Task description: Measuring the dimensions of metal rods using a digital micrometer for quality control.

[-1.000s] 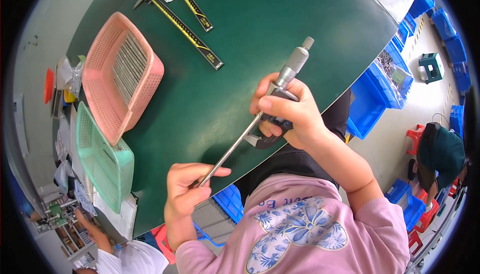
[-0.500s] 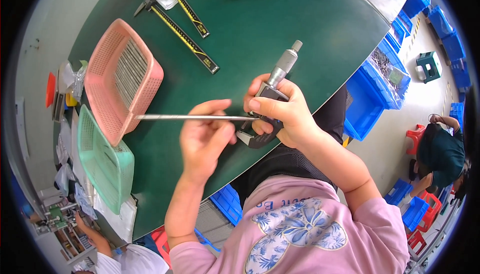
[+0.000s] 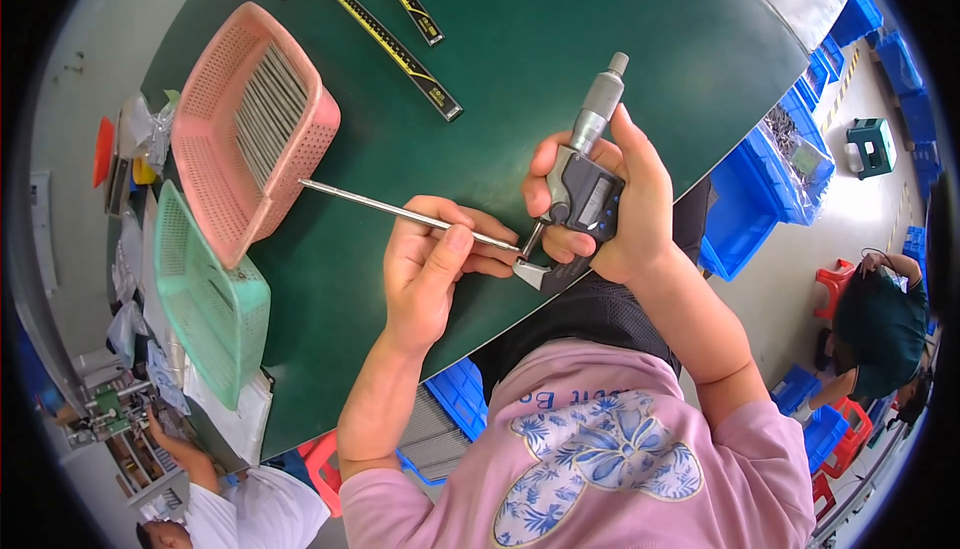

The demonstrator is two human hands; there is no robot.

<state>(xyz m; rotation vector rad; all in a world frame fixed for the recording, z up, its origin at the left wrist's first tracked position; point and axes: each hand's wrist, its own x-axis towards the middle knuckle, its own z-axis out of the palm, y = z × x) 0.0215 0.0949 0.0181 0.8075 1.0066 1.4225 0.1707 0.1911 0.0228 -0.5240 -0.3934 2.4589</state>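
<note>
Plainly: rod [image 3: 366, 201] slim, silvery, straight | left hand [image 3: 420, 284] pinching it | right hand [image 3: 643, 224] gripping micrometer [image 3: 574, 187]

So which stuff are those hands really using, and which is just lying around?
In use:
thin metal rod, in the left hand
micrometer, in the right hand
probably the pink basket, holding similar rods

Just lying about, it seems:
two calipers
green basket

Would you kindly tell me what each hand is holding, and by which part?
Left hand: a metal rod, toward its right end. Right hand: a micrometer, by its frame.
</note>
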